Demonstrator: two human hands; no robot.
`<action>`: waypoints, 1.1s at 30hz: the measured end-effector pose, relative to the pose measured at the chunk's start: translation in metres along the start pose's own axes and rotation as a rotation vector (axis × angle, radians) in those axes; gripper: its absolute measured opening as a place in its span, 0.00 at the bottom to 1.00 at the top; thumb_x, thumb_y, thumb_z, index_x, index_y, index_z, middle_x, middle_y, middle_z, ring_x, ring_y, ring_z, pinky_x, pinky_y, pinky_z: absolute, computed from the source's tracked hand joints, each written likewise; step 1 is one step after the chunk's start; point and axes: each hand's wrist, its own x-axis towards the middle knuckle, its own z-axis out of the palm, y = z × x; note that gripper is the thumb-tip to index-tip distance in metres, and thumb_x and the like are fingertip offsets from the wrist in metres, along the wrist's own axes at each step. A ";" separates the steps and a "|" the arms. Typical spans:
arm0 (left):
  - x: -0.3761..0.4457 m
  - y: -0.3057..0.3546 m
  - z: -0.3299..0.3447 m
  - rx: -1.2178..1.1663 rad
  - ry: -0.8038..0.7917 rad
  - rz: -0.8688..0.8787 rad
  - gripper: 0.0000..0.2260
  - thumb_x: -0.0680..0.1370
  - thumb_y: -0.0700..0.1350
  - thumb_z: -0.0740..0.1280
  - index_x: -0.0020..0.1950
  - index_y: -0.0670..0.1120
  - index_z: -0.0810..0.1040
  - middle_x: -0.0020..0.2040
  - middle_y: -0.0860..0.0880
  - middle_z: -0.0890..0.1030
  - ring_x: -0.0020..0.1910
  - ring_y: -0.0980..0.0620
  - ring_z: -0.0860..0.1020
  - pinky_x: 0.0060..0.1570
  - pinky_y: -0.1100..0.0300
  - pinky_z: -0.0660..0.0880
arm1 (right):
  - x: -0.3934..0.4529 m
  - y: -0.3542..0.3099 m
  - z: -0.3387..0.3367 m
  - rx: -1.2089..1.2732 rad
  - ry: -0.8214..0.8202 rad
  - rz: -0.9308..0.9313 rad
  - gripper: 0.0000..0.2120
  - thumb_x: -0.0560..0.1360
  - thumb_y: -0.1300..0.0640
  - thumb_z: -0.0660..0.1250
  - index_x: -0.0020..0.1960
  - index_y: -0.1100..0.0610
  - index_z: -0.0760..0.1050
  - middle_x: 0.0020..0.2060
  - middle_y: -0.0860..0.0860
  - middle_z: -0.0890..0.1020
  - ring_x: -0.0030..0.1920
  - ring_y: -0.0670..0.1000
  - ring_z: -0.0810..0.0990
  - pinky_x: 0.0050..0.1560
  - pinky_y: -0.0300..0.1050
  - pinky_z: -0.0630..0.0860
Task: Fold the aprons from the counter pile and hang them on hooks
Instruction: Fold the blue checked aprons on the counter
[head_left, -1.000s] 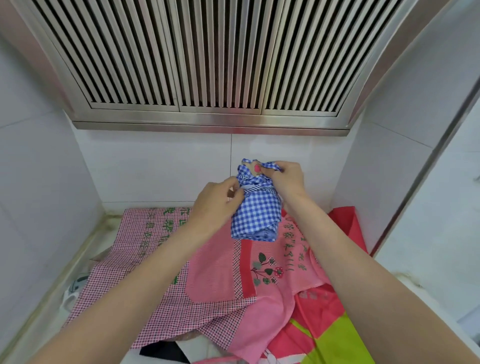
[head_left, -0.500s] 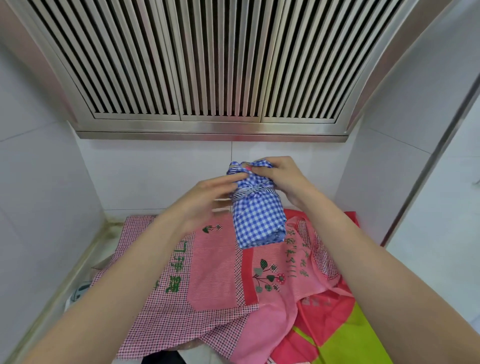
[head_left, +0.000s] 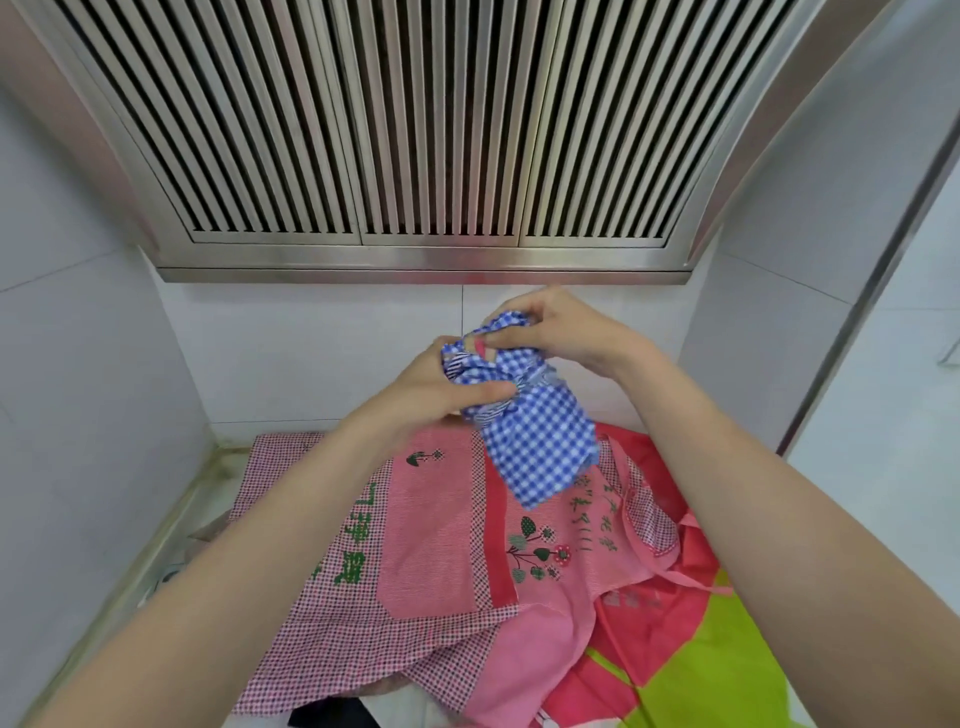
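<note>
A folded blue-and-white checked apron (head_left: 540, 447) hangs in the air above the counter pile, bundled and tied round with its strap near the top. My left hand (head_left: 441, 387) grips the bundle's upper left side, thumb across the strap. My right hand (head_left: 558, 327) pinches the bunched top of the same apron from the right. Below lies the pile: a pink-and-red checked apron (head_left: 415, 551) with green lettering and a flower print, spread over a red and lime-green cloth (head_left: 691, 670).
A steel range hood (head_left: 415, 135) with slatted vents hangs overhead. White tiled walls (head_left: 78, 389) close in the left, back and right. A metal counter edge (head_left: 171, 525) runs along the left. No hooks are in view.
The view has tipped down a little. My left hand has closed onto the blue bundle's side, and the bundle now tilts with its lower end swung right. My right hand stays at the top.
</note>
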 end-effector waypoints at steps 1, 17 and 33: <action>0.003 -0.002 0.003 0.017 0.000 -0.011 0.26 0.67 0.44 0.77 0.61 0.45 0.72 0.55 0.47 0.81 0.51 0.50 0.81 0.51 0.53 0.79 | 0.000 -0.002 0.003 0.009 0.034 -0.018 0.10 0.73 0.59 0.71 0.54 0.59 0.80 0.42 0.49 0.83 0.42 0.43 0.80 0.43 0.34 0.75; 0.004 -0.012 0.001 -0.687 0.158 0.105 0.23 0.66 0.50 0.71 0.58 0.43 0.77 0.54 0.45 0.82 0.53 0.48 0.81 0.51 0.55 0.80 | -0.025 0.038 0.032 0.610 -0.039 0.167 0.05 0.74 0.59 0.66 0.48 0.59 0.76 0.42 0.50 0.84 0.42 0.47 0.83 0.47 0.43 0.79; -0.005 -0.016 -0.017 0.088 0.188 0.326 0.06 0.73 0.39 0.71 0.40 0.47 0.76 0.30 0.57 0.81 0.31 0.61 0.79 0.34 0.67 0.76 | -0.024 0.018 0.010 0.098 -0.216 0.086 0.25 0.71 0.66 0.71 0.62 0.50 0.69 0.57 0.48 0.77 0.59 0.47 0.76 0.60 0.41 0.74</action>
